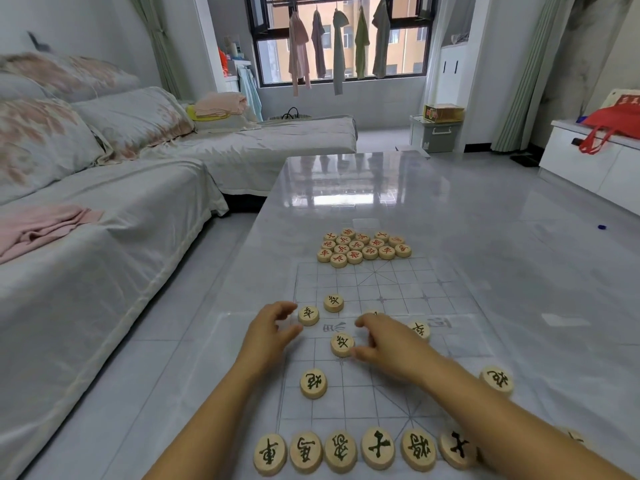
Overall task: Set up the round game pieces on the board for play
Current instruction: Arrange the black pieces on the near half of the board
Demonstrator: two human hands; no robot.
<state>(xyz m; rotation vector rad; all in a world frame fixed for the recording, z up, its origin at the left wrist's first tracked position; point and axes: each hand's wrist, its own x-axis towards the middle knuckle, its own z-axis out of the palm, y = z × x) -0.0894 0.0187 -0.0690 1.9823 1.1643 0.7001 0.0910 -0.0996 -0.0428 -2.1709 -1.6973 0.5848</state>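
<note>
A thin clear board sheet [398,289] with a printed grid lies on the glossy table. Several black-marked wooden discs line its near edge [341,451]. Two discs [313,383] [496,380] sit one row up. My left hand [272,332] has curled fingers at a soldier disc [308,314] by the board's left edge, touching it. My right hand [388,342] hovers with thumb and fingers either side of another soldier disc [342,344], partly covering one more disc [420,330]. A further soldier disc [333,302] lies beyond. Red-marked discs [363,247] are piled at the far edge.
The grey table [346,188] stretches away toward a window. A covered sofa [104,209] runs along the left. A white cabinet with a red bag [609,129] stands at the right, and a storage box [436,133] on the floor beyond.
</note>
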